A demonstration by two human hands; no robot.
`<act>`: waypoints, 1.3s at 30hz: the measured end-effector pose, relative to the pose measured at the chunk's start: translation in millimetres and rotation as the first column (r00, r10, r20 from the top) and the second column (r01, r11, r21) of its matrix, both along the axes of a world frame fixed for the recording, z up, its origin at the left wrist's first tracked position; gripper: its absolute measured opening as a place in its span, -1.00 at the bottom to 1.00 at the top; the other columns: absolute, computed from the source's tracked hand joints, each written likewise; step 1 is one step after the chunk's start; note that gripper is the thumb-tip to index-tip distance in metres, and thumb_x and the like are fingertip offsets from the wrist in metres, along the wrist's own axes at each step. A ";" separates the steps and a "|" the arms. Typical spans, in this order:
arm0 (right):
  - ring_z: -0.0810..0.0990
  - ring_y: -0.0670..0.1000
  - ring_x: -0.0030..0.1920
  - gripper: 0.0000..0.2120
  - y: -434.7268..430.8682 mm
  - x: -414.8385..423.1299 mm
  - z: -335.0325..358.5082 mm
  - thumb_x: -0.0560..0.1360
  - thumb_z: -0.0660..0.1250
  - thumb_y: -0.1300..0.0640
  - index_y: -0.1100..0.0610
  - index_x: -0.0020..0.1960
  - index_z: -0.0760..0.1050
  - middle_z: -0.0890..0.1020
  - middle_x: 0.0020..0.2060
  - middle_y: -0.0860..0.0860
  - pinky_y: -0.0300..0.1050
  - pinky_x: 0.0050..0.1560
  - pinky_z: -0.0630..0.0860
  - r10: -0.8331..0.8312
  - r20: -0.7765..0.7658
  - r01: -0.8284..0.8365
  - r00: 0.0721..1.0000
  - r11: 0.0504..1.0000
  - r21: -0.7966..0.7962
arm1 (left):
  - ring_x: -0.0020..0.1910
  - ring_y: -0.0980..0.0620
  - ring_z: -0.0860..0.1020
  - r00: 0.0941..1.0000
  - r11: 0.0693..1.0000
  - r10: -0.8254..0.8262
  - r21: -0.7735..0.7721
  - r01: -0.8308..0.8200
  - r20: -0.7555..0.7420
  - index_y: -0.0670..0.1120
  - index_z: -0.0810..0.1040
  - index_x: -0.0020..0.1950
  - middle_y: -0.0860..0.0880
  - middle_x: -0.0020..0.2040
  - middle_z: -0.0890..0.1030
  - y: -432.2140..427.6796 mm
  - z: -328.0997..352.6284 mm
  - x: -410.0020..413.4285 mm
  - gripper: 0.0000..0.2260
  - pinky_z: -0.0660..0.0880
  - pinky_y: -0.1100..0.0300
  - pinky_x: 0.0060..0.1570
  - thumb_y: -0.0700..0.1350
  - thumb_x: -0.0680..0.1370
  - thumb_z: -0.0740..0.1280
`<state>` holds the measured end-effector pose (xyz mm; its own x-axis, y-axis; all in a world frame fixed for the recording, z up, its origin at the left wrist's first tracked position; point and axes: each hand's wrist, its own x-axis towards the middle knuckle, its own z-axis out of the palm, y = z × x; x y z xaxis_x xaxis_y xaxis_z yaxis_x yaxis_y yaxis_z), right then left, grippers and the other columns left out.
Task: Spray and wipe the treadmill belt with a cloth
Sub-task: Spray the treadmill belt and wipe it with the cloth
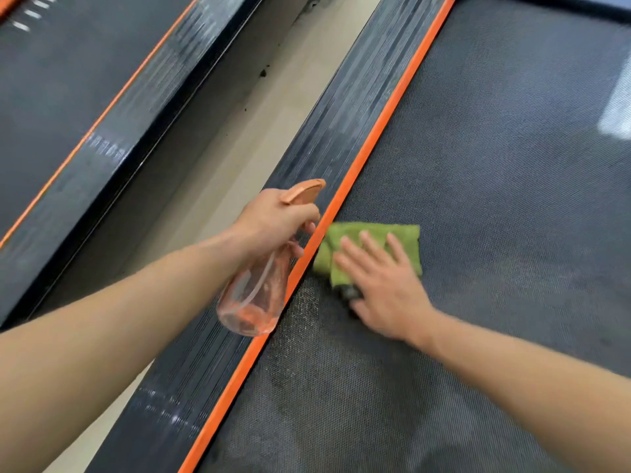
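Rumpled green cloth (411, 247) flat on dark woven belt (495, 199); translucent orange spray bottle (254, 302) tilted beside it.

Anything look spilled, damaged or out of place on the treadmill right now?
Nothing looks damaged. A speckled wet-looking patch marks the belt beside the orange strip, near the green cloth; dark specks lie on the floor.

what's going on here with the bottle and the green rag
A person is cleaning a treadmill belt. The left hand grips a clear orange spray bottle held over the ribbed side rail, next to the orange edge strip. The right hand presses flat, fingers spread, on a folded green cloth lying on the belt close to that strip. The belt nearer the camera, beside the strip, looks speckled, possibly with spray.
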<state>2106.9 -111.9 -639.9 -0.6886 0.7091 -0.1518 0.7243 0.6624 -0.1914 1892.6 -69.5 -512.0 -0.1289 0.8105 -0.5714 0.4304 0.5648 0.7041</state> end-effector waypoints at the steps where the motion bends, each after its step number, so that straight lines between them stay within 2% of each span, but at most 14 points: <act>1: 0.32 0.20 0.54 -0.31 -15.7 3.1 -3.4 0.40 0.15 -0.16 0.02 0.50 0.40 0.37 0.55 0.04 0.36 0.49 0.20 0.131 0.004 -0.131 0.991 0.991 0.010 | -0.41 -0.13 0.57 1.000 1.000 0.000 0.007 0.000 0.017 -0.21 0.68 0.22 -0.39 0.03 0.64 3.4 1.4 1.5 -0.46 0.63 -0.11 -0.20 -0.01 0.29 0.40; 4: 0.36 0.14 0.52 -0.33 12.5 17.1 -7.7 0.40 0.18 -0.18 -0.06 0.50 0.36 0.38 0.54 0.00 0.33 0.48 0.26 0.255 0.045 -0.257 0.966 0.966 0.039 | -0.36 -0.15 0.60 0.999 1.000 0.006 0.018 -0.006 0.044 -0.21 0.67 0.22 -0.38 0.03 0.64 6.5 2.4 5.4 -0.46 0.65 -0.18 -0.17 -0.01 0.29 0.41; 7: 0.37 0.16 0.52 -0.41 86.5 25.6 -6.6 0.49 0.33 -0.13 -0.09 0.51 0.38 0.35 0.56 -0.02 0.36 0.46 0.23 -0.069 0.077 0.064 0.995 0.996 0.068 | -0.35 -0.14 0.57 0.998 1.000 0.015 0.000 -0.015 0.063 -0.16 0.70 0.17 -0.22 -0.14 0.66 4.7 -0.4 7.6 -0.59 0.65 -0.15 -0.18 -0.06 0.37 0.41; 9: 0.27 0.16 0.56 -0.43 126.7 30.6 2.7 0.53 0.34 -0.10 -0.10 0.52 0.32 0.27 0.60 -0.02 0.36 0.49 0.15 -0.334 0.085 0.332 0.939 0.943 0.031 | -0.38 -0.11 0.57 0.998 1.000 -0.024 -0.018 0.025 0.061 -0.09 0.72 0.06 -0.03 -0.19 0.68 2.5 -2.7 7.1 -0.80 0.62 0.00 -0.24 -0.10 0.47 0.43; 11: 0.16 0.17 0.60 -0.44 142.0 29.1 8.8 0.59 0.25 -0.11 -0.08 0.55 0.25 0.19 0.62 -0.02 0.37 0.52 0.06 -0.466 0.083 0.467 0.881 0.884 0.001 | -0.43 -0.11 0.61 0.998 0.997 -0.060 -0.049 0.062 0.033 -0.13 0.72 -0.10 0.03 -0.15 0.70 -0.2 -6.0 5.1 -0.89 0.58 0.12 -0.27 -0.11 0.51 0.43; 15: 0.21 0.22 0.59 -0.42 90.7 15.0 5.8 0.56 0.12 -0.14 -0.04 0.56 0.32 0.29 0.59 0.02 0.43 0.51 0.09 -0.298 0.062 0.295 0.953 0.954 0.055 | -0.45 -0.11 0.64 0.999 0.998 -0.047 -0.044 0.047 0.003 -0.09 0.69 -0.26 0.04 -0.22 0.67 -2.0 -10.2 4.3 -0.85 0.52 0.18 -0.34 -0.09 0.49 0.44; 20: 0.27 0.22 0.56 -0.38 14.9 17.8 -2.1 0.51 0.08 -0.18 -0.03 0.53 0.37 0.35 0.56 0.03 0.42 0.49 0.17 0.057 0.070 -0.059 0.996 0.998 0.026 | -0.46 0.00 0.50 0.994 1.000 -0.010 -0.016 0.012 0.105 -0.16 0.72 0.10 -0.10 -0.18 0.65 8.2 -9.7 19.2 -0.82 0.54 0.19 -0.43 -0.18 0.54 0.39; 22: 0.31 0.18 0.55 -0.40 21.6 31.9 -2.3 0.54 0.07 -0.18 -0.05 0.53 0.36 0.35 0.56 0.00 0.38 0.49 0.21 0.097 0.080 -0.101 0.992 0.994 0.047 | -0.38 0.00 0.48 0.989 1.000 -0.009 -0.005 0.009 0.145 -0.20 0.70 0.05 -0.10 -0.18 0.64 14.6 -8.2 33.4 -0.87 0.55 0.20 -0.46 -0.21 0.56 0.39; 24: 0.35 0.16 0.53 -0.42 41.1 49.9 -1.7 0.54 0.06 -0.17 -0.05 0.52 0.38 0.36 0.55 -0.02 0.34 0.47 0.26 -0.019 0.074 0.014 0.997 0.998 0.069 | -0.34 -0.01 0.50 0.987 1.000 -0.029 0.003 0.029 0.161 -0.20 0.68 -0.07 -0.09 -0.19 0.64 18.8 -7.5 49.7 -0.88 0.58 0.17 -0.43 -0.16 0.50 0.43; 26: 0.36 0.18 0.52 -0.41 57.0 73.7 4.1 0.53 0.08 -0.16 -0.03 0.52 0.38 0.35 0.56 0.00 0.33 0.44 0.26 -0.211 0.092 0.207 0.973 0.977 0.052 | -0.35 -0.02 0.52 0.984 0.996 -0.083 0.003 0.084 0.157 -0.22 0.71 0.02 -0.12 -0.18 0.63 21.5 -9.1 70.8 -0.68 0.64 0.06 -0.30 -0.07 0.37 0.41; 28: 0.32 0.19 0.54 -0.42 64.9 100.9 6.4 0.55 0.16 -0.12 -0.02 0.55 0.33 0.31 0.58 0.02 0.32 0.45 0.24 -0.398 0.084 0.393 0.914 0.917 0.070 | -0.42 -0.03 0.52 0.974 0.989 -0.147 0.000 0.149 0.175 -0.20 0.70 0.16 -0.20 -0.14 0.62 23.3 -12.5 95.2 -0.55 0.62 0.01 -0.25 -0.04 0.33 0.39; 31: 0.25 0.18 0.57 -0.41 51.8 146.3 9.0 0.58 0.27 -0.05 -0.02 0.58 0.26 0.26 0.60 0.02 0.32 0.47 0.23 -0.617 0.062 0.611 0.784 0.786 0.097 | -0.43 -0.07 0.52 0.946 0.969 -0.239 -0.012 0.248 0.221 -0.13 0.70 0.20 -0.15 -0.13 0.64 28.0 -16.2 138.4 -0.55 0.57 0.06 -0.29 -0.02 0.35 0.39; 35: 0.25 0.19 0.57 -0.38 -4.2 197.1 20.3 0.56 0.30 -0.05 -0.05 0.59 0.25 0.26 0.60 0.00 0.32 0.47 0.26 -0.719 0.104 0.719 0.688 0.694 0.041 | -0.40 -0.04 0.56 0.875 0.896 -0.429 -0.017 0.444 0.224 -0.09 0.71 0.16 -0.22 0.01 0.69 26.2 -19.1 198.3 -0.63 0.65 -0.10 -0.22 -0.02 0.39 0.43; 39: 0.31 0.19 0.54 -0.38 -55.1 222.5 35.1 0.52 0.24 -0.09 -0.04 0.57 0.29 0.31 0.58 0.02 0.28 0.44 0.33 -0.720 0.170 0.732 0.673 0.682 -0.008 | -0.46 -0.04 0.59 0.826 0.842 -0.526 -0.011 0.539 0.203 -0.16 0.70 0.14 -0.08 -0.19 0.61 14.3 -8.8 246.9 -0.57 0.65 -0.13 -0.19 -0.02 0.33 0.41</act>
